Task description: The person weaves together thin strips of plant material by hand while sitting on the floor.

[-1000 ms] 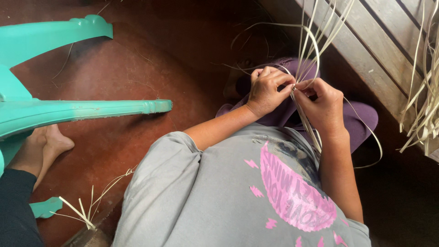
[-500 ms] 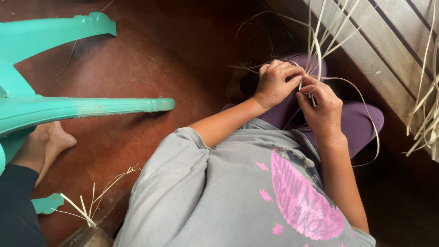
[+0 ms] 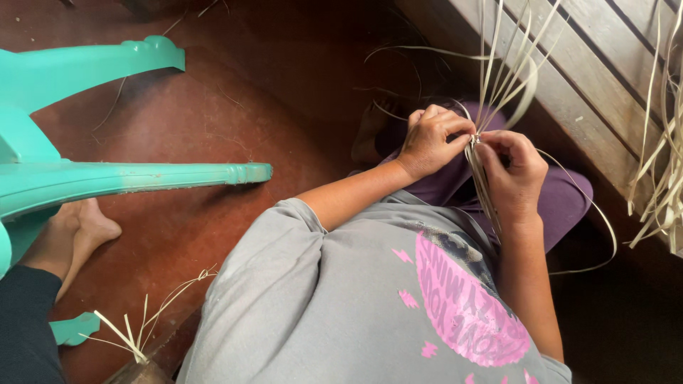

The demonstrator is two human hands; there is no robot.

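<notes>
Pinching a bundle of pale palm-leaf strips (image 3: 478,160) between them, the left hand (image 3: 429,142) and the right hand (image 3: 514,169) are meeting right of the frame's centre, above a lap in purple trousers (image 3: 562,203). Both grips are closing tight on the strips where they cross, which is likely keeping the weave from slipping loose while the free ends are fanning upward toward the top edge and trailing down along the grey shirt (image 3: 334,306). One long strip is looping out to the right. A slatted wooden bench (image 3: 583,78) is running along the upper right, with more loose strips (image 3: 658,185) hanging at the right edge. A turquoise plastic chair (image 3: 107,178) is lying at the left, another person's bare foot (image 3: 75,235) beside it on the red-brown floor (image 3: 235,107). Nothing is blocking the hands.
</notes>
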